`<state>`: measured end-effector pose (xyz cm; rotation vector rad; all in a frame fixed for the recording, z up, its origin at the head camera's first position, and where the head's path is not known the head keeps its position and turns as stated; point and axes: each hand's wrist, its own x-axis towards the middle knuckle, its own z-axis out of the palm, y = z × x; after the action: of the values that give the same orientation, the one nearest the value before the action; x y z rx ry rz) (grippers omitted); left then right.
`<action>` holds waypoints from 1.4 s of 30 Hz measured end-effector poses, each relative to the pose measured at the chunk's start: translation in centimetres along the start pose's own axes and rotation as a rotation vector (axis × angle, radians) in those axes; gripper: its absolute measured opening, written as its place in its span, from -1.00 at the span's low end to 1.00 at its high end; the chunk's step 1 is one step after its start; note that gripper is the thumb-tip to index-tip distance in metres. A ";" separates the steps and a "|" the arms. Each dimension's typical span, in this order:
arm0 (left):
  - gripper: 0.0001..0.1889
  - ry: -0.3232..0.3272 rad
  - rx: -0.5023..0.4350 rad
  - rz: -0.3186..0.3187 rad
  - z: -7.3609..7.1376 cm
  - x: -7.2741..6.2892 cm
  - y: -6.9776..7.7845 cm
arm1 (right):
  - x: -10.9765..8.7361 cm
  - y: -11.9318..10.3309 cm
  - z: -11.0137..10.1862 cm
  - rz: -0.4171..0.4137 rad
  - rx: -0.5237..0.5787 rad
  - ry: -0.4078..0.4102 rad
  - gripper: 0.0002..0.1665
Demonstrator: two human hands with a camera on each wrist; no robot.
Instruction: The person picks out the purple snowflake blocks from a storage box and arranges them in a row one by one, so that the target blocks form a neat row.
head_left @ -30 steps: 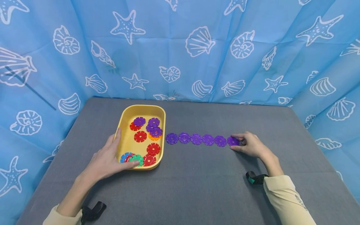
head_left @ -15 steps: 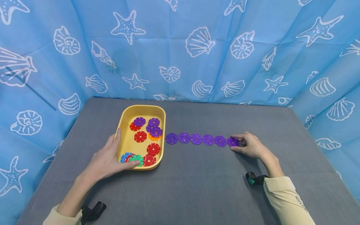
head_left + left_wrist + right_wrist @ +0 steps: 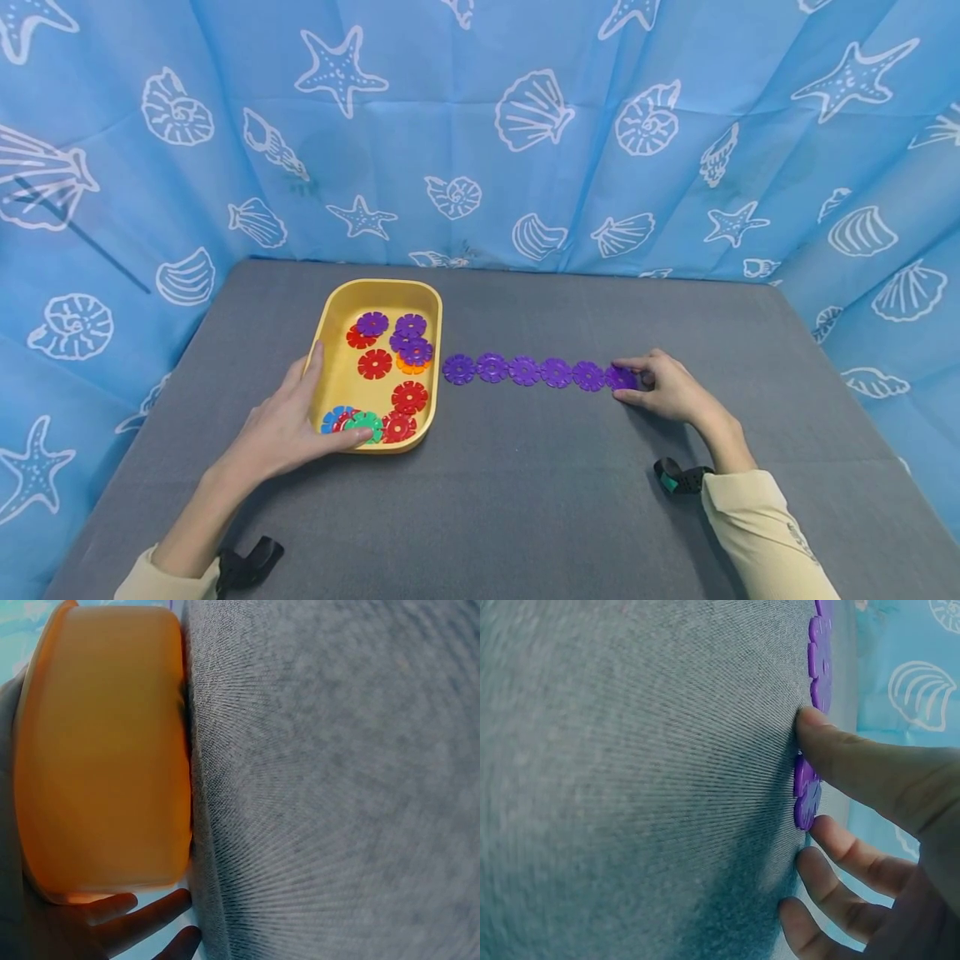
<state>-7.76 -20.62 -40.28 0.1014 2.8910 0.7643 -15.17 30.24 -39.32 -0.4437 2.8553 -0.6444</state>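
Discs [image 3: 524, 371] in purple, six of them, run in a slightly wavy line across the grey tabletop [image 3: 540, 500] in the head view, from just beside the yellow tray [image 3: 341, 371] out to the person's right hand [image 3: 670, 387]. That hand pinches the right-end disc [image 3: 620, 377] between thumb and index finger; since it lines up with its neighbour, I judge six places in the row filled, the sixth perhaps being settled. The left hand [image 3: 273, 425] grips the tray's near left corner, thumb over the rim and fingers along the outer wall. Left over in the tray are about four purple discs [image 3: 410, 322], some overlapping, plus several red discs [image 3: 374, 364], an orange disc [image 3: 407, 370], a blue disc [image 3: 329, 420] and a green disc [image 3: 366, 420]. None of those other colours is in the row.

In the left wrist view the tray's outer wall stands close, with fingers spread beside its end; the contents are out of sight.

In the right wrist view the row lies low on the cloth, thumb and index finger at the end disc. Seen so nearly edge-on, I cannot tell whether neighbouring discs are slotted together or merely touch.
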 end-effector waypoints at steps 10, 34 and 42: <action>0.44 0.007 -0.004 0.005 0.0 0.0 0.1 | -0.1 -1.3 -0.2 -0.021 -0.022 0.142 -0.43; 0.45 -0.005 -0.004 -0.024 -0.1 0.0 0.2 | 2.6 -8.7 0.7 -0.214 0.146 0.304 -0.53; 0.44 -0.007 -0.006 -0.026 0.0 0.1 0.3 | 4.6 -12.6 1.1 -0.279 0.198 0.277 -0.49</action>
<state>-7.86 -20.34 -40.15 0.0660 2.8772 0.7663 -16.11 17.43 -35.24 -0.7828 2.9647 -1.1062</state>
